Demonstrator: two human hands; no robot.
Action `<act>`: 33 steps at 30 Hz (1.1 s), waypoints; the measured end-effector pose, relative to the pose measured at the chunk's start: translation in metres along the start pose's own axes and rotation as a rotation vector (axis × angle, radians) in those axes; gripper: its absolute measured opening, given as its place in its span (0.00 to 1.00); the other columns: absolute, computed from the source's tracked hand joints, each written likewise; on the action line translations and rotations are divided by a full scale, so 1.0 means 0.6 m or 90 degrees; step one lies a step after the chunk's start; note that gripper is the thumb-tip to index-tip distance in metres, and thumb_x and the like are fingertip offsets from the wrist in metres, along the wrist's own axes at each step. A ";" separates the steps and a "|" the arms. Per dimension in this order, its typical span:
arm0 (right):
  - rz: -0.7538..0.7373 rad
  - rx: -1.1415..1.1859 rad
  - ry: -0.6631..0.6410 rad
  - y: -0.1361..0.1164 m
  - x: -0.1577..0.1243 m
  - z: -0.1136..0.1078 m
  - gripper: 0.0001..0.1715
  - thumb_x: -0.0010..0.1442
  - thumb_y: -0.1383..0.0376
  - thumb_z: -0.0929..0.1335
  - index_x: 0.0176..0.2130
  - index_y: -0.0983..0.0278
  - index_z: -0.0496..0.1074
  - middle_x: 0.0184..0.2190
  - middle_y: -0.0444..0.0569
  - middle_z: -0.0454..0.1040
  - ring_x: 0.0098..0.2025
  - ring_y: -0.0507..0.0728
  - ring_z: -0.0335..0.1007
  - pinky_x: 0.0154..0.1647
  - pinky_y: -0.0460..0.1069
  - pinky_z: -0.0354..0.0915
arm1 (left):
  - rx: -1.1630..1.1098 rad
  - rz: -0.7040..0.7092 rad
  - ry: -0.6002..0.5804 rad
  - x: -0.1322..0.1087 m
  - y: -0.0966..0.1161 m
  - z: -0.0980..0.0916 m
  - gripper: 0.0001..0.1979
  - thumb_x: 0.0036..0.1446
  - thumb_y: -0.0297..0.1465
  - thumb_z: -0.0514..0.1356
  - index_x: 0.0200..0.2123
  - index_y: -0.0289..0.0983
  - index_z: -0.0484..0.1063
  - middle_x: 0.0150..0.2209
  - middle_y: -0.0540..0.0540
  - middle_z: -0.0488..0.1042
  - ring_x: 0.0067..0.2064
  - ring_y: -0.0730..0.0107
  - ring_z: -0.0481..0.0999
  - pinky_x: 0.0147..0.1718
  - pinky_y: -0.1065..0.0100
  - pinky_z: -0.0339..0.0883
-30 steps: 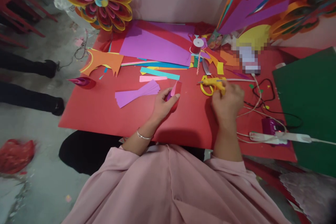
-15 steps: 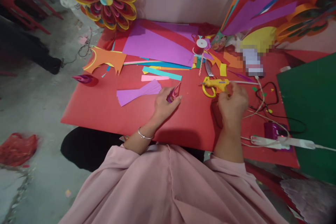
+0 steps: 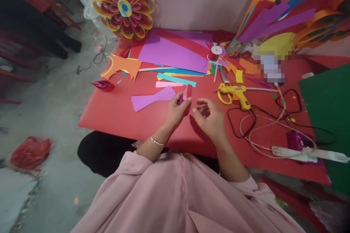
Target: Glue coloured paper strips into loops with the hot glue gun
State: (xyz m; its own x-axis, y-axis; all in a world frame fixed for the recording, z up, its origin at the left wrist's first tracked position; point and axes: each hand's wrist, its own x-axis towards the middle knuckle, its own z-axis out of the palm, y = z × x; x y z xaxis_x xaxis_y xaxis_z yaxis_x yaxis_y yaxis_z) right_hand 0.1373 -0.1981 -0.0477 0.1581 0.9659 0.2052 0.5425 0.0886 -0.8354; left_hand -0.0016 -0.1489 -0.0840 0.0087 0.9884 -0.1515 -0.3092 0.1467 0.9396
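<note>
Paper piece [image 3: 188, 91] secured in left hand [image 3: 176, 109]; right hand [image 3: 211, 118] unloaded.
Near the left edge of the table [image 3: 115, 111] lies a purple-and-red folded paper [image 3: 101, 85]; purple strips [image 3: 153, 98] are fanned between it and the left hand. The left hand is closed, thumb against fingers, on the red-and-pink paper piece, above the middle of the table toward the front edge. The right hand is partly open beside it, fingers curled, gripping nothing visible. Farther right, the yellow glue gun [image 3: 235, 93] adjoins the yellow-handled scissors [image 3: 224, 99]; a white power strip [image 3: 284, 151] is near the front right corner.
</note>
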 end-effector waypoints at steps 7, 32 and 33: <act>0.077 0.044 -0.083 -0.020 -0.002 0.037 0.25 0.59 0.47 0.74 0.49 0.58 0.73 0.48 0.52 0.84 0.35 0.58 0.81 0.43 0.58 0.77 | -0.125 -0.009 0.003 -0.021 0.019 -0.020 0.23 0.50 0.41 0.79 0.47 0.40 0.82 0.45 0.47 0.84 0.45 0.65 0.82 0.50 0.65 0.74; -0.410 -0.293 -0.073 -0.129 -0.020 0.173 0.16 0.74 0.54 0.69 0.51 0.60 0.80 0.40 0.50 0.80 0.44 0.59 0.75 0.40 0.52 0.64 | -0.273 0.112 0.309 -0.039 0.083 -0.189 0.30 0.41 0.33 0.83 0.47 0.40 0.76 0.41 0.49 0.78 0.44 0.70 0.83 0.42 0.72 0.73; -0.426 -0.305 -0.084 -0.137 -0.018 0.191 0.16 0.75 0.54 0.68 0.50 0.60 0.81 0.38 0.50 0.80 0.43 0.59 0.74 0.40 0.53 0.63 | -0.273 0.116 0.335 -0.043 0.091 -0.205 0.32 0.41 0.33 0.83 0.48 0.40 0.75 0.41 0.50 0.77 0.43 0.70 0.83 0.39 0.73 0.72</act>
State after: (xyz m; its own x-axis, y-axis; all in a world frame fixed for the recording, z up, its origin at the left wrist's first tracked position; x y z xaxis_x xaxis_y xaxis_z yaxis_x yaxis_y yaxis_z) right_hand -0.0036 -0.1882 -0.0394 -0.4039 0.7692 0.4951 0.7846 0.5696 -0.2449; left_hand -0.1355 -0.1711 -0.0668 -0.5066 0.8300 -0.2335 -0.6113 -0.1547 0.7762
